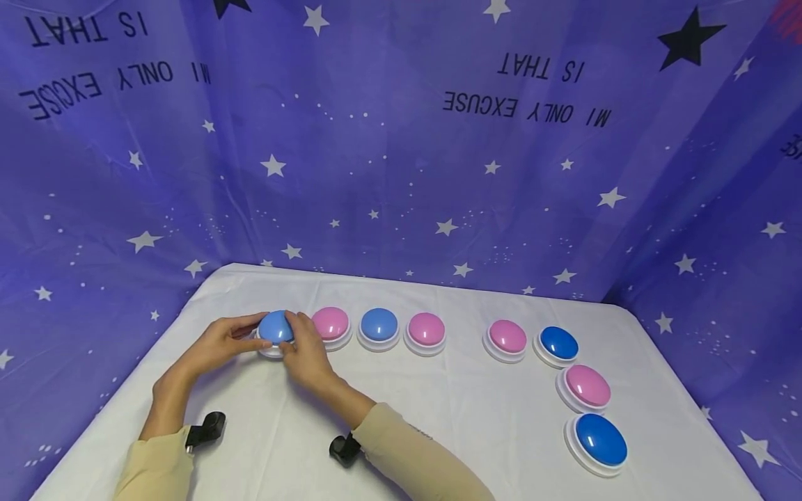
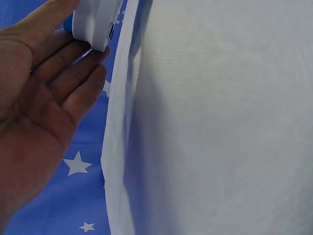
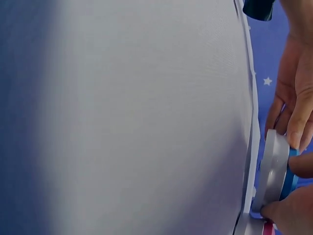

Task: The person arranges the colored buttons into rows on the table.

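Both hands are at a light blue dome push button (image 1: 273,327) with a white base, at the left end of the back row. My left hand (image 1: 216,344) holds its left side, thumb at the front and fingers toward the back. From the right side, my right hand (image 1: 308,355) grips it with thumb and fingers. In the left wrist view, the fingers of the left hand (image 2: 44,93) lie along the white base (image 2: 93,22). The right wrist view shows both hands meeting at the white rim (image 3: 274,166). A pink button (image 1: 330,324) stands just right of the right hand.
Further along the row are another light blue button (image 1: 379,325) and a pink one (image 1: 426,329). At the right, pink (image 1: 507,337), dark blue (image 1: 559,343), pink (image 1: 587,386) and dark blue (image 1: 601,440) buttons curve toward the front. A purple star-patterned curtain (image 1: 376,174) surrounds the white-covered table (image 1: 464,417).
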`<state>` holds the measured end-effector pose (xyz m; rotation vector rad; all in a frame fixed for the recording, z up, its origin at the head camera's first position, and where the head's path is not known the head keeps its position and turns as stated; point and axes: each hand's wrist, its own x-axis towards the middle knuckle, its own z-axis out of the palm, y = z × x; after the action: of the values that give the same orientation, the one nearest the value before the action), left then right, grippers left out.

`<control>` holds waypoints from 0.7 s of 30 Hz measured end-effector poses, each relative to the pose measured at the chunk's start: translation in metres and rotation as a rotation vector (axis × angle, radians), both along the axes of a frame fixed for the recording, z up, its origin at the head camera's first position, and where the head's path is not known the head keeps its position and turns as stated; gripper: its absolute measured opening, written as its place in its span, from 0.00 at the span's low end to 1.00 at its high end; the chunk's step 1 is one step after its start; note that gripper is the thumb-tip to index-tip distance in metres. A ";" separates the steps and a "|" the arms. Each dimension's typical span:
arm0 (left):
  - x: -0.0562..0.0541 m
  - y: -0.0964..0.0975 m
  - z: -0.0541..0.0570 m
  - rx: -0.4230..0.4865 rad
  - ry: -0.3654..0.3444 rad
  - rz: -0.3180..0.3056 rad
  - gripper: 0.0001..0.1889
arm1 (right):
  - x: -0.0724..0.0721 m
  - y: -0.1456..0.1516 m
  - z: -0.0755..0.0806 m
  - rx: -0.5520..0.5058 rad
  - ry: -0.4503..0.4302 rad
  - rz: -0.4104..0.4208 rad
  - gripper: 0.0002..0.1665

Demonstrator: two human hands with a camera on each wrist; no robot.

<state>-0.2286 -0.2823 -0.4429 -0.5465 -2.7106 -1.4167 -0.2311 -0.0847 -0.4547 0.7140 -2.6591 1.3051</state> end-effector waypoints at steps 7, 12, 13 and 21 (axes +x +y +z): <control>0.000 -0.002 -0.005 0.042 -0.031 -0.012 0.29 | 0.001 -0.006 -0.001 0.041 -0.042 -0.017 0.32; 0.001 -0.003 -0.012 0.070 -0.038 -0.026 0.29 | 0.002 -0.006 -0.001 0.101 -0.065 -0.020 0.32; 0.000 -0.003 -0.013 0.077 -0.039 -0.032 0.29 | 0.002 -0.006 -0.001 0.116 -0.061 -0.023 0.33; 0.000 -0.005 -0.013 0.080 -0.072 -0.053 0.31 | 0.004 -0.008 0.000 0.169 -0.111 -0.021 0.38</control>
<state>-0.2288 -0.2871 -0.4559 -0.5773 -2.6988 -1.5792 -0.2274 -0.0930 -0.4549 0.6471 -2.8846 1.1573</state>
